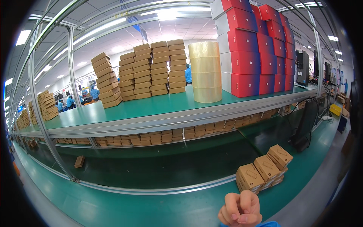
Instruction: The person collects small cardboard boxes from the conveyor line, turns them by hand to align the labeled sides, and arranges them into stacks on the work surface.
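Clasped hands near square cardboard boxes

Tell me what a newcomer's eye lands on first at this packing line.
On the upper green shelf, a tall wall of red-and-white boxes rises at right, beside a column of stacked clear tape rolls and piles of brown cartons. Below, three small brown cardboard boxes sit on the green bench, just above a closed hand at the lower edge.

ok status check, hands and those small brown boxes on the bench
One hand in view, clenched, empty; which hand unclear. Small brown boxes stacked just beyond it, untouched. Nothing between them.
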A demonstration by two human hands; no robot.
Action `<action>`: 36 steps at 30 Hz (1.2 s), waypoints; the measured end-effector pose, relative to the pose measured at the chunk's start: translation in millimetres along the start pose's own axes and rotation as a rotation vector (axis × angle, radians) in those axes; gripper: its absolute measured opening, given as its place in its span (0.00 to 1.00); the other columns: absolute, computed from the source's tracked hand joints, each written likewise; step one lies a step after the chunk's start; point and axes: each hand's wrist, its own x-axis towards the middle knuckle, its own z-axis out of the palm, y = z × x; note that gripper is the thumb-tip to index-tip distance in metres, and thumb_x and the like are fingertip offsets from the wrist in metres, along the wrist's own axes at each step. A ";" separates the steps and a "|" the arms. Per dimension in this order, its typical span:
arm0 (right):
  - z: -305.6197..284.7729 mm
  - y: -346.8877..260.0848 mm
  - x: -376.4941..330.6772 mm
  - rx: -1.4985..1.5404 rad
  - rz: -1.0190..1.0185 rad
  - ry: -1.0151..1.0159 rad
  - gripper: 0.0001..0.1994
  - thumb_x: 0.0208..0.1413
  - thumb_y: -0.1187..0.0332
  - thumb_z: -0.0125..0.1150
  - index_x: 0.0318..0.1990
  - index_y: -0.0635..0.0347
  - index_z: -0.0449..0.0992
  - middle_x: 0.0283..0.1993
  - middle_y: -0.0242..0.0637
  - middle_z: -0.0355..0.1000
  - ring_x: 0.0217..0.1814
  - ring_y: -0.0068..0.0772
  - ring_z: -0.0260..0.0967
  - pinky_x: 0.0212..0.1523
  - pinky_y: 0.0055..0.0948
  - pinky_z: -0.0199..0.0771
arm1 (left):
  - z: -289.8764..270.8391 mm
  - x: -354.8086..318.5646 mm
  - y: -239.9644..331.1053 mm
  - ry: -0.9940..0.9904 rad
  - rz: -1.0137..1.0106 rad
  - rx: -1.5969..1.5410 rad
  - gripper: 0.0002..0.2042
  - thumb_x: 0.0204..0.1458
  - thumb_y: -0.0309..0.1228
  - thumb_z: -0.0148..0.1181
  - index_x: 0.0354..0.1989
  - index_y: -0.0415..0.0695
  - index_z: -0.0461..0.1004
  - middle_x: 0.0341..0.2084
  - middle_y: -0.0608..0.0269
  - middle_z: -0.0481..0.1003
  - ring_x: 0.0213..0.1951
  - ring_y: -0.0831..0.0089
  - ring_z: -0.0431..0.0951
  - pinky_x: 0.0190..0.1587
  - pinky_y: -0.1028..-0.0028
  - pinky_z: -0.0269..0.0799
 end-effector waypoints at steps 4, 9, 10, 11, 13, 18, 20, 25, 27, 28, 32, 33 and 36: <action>-2.4 2.3 1.4 -0.005 0.005 -0.013 0.15 0.51 0.80 0.65 0.29 0.54 0.61 0.32 0.39 0.63 0.22 0.23 0.56 0.24 0.23 0.58 | 22.1 5.7 12.9 0.232 0.025 0.098 0.18 0.56 0.35 0.66 0.43 0.30 0.75 0.35 0.50 0.81 0.36 0.68 0.80 0.41 0.67 0.76; -5.0 3.3 2.5 -0.012 0.031 -0.011 0.15 0.51 0.81 0.65 0.29 0.54 0.61 0.32 0.38 0.63 0.22 0.23 0.55 0.24 0.23 0.58 | 37.1 8.1 9.7 0.444 0.111 0.183 0.17 0.55 0.35 0.65 0.36 0.28 0.75 0.33 0.48 0.81 0.32 0.68 0.80 0.37 0.69 0.76; -4.9 3.6 2.8 -0.006 0.039 -0.009 0.15 0.51 0.81 0.65 0.29 0.54 0.61 0.32 0.38 0.63 0.22 0.23 0.55 0.23 0.23 0.57 | 35.6 9.1 9.0 0.427 0.117 0.131 0.18 0.55 0.36 0.65 0.33 0.28 0.75 0.33 0.49 0.81 0.31 0.68 0.80 0.36 0.69 0.76; -5.1 4.0 3.2 -0.002 0.045 -0.010 0.15 0.51 0.81 0.65 0.29 0.54 0.61 0.32 0.38 0.63 0.22 0.23 0.55 0.23 0.23 0.57 | 34.2 9.9 8.5 0.410 0.123 0.080 0.18 0.55 0.37 0.66 0.31 0.28 0.75 0.32 0.49 0.81 0.31 0.68 0.80 0.36 0.69 0.76; -1.1 5.0 2.3 -0.012 0.047 -0.007 0.15 0.50 0.81 0.64 0.29 0.54 0.61 0.32 0.38 0.63 0.22 0.22 0.55 0.23 0.23 0.57 | 33.0 7.2 10.7 0.407 0.089 0.090 0.19 0.54 0.38 0.67 0.31 0.29 0.76 0.32 0.51 0.81 0.30 0.69 0.79 0.36 0.69 0.75; -0.6 5.2 1.8 -0.029 0.040 -0.019 0.15 0.51 0.81 0.63 0.29 0.54 0.61 0.32 0.38 0.63 0.21 0.22 0.54 0.23 0.22 0.57 | 34.4 20.0 39.0 0.230 -0.128 -0.014 0.21 0.52 0.42 0.70 0.35 0.30 0.80 0.32 0.56 0.81 0.31 0.72 0.77 0.35 0.70 0.74; 0.6 3.8 1.1 -0.040 0.021 -0.017 0.15 0.51 0.81 0.63 0.29 0.54 0.61 0.32 0.38 0.63 0.21 0.22 0.54 0.23 0.22 0.57 | 36.0 21.5 41.0 0.235 -0.190 -0.001 0.21 0.51 0.43 0.71 0.36 0.32 0.81 0.32 0.59 0.81 0.33 0.74 0.77 0.37 0.70 0.73; -2.4 10.4 3.8 -0.023 0.048 -0.033 0.15 0.51 0.81 0.63 0.29 0.54 0.61 0.33 0.38 0.63 0.22 0.21 0.54 0.24 0.22 0.58 | 29.9 19.0 37.8 0.174 -0.156 -0.025 0.20 0.54 0.42 0.69 0.33 0.32 0.80 0.32 0.57 0.81 0.34 0.71 0.78 0.40 0.68 0.74; -3.7 11.1 4.3 -0.027 0.054 -0.028 0.15 0.51 0.81 0.64 0.29 0.54 0.61 0.33 0.38 0.63 0.22 0.21 0.55 0.25 0.22 0.58 | 38.1 18.1 32.9 0.213 -0.145 -0.043 0.20 0.55 0.42 0.68 0.32 0.32 0.79 0.32 0.55 0.81 0.35 0.69 0.78 0.41 0.66 0.74; -4.8 11.6 4.7 -0.031 0.056 -0.029 0.15 0.51 0.80 0.64 0.29 0.54 0.61 0.33 0.38 0.63 0.22 0.21 0.55 0.25 0.22 0.58 | 46.4 18.2 28.6 0.320 -0.066 -0.075 0.19 0.56 0.41 0.67 0.28 0.32 0.77 0.29 0.54 0.79 0.32 0.68 0.76 0.38 0.65 0.73; 2.5 3.7 -1.7 -0.051 0.041 -0.004 0.15 0.51 0.80 0.65 0.29 0.54 0.61 0.32 0.38 0.63 0.22 0.21 0.55 0.25 0.22 0.58 | 42.9 31.8 34.1 0.058 -0.085 -0.252 0.23 0.59 0.42 0.63 0.19 0.37 0.68 0.21 0.55 0.71 0.24 0.69 0.66 0.28 0.65 0.62; 1.9 3.5 -1.7 -0.048 0.043 -0.002 0.15 0.51 0.80 0.65 0.29 0.54 0.62 0.32 0.38 0.64 0.22 0.22 0.55 0.25 0.23 0.58 | 44.7 31.8 32.8 0.064 -0.084 -0.254 0.23 0.59 0.42 0.63 0.19 0.37 0.68 0.21 0.55 0.71 0.24 0.69 0.66 0.28 0.65 0.62; 1.9 4.0 -1.2 -0.038 0.049 0.011 0.15 0.51 0.80 0.66 0.29 0.54 0.62 0.32 0.38 0.64 0.22 0.22 0.55 0.25 0.23 0.58 | 48.3 31.6 27.6 0.124 -0.009 -0.254 0.24 0.60 0.43 0.61 0.18 0.39 0.65 0.19 0.57 0.67 0.22 0.70 0.60 0.26 0.66 0.55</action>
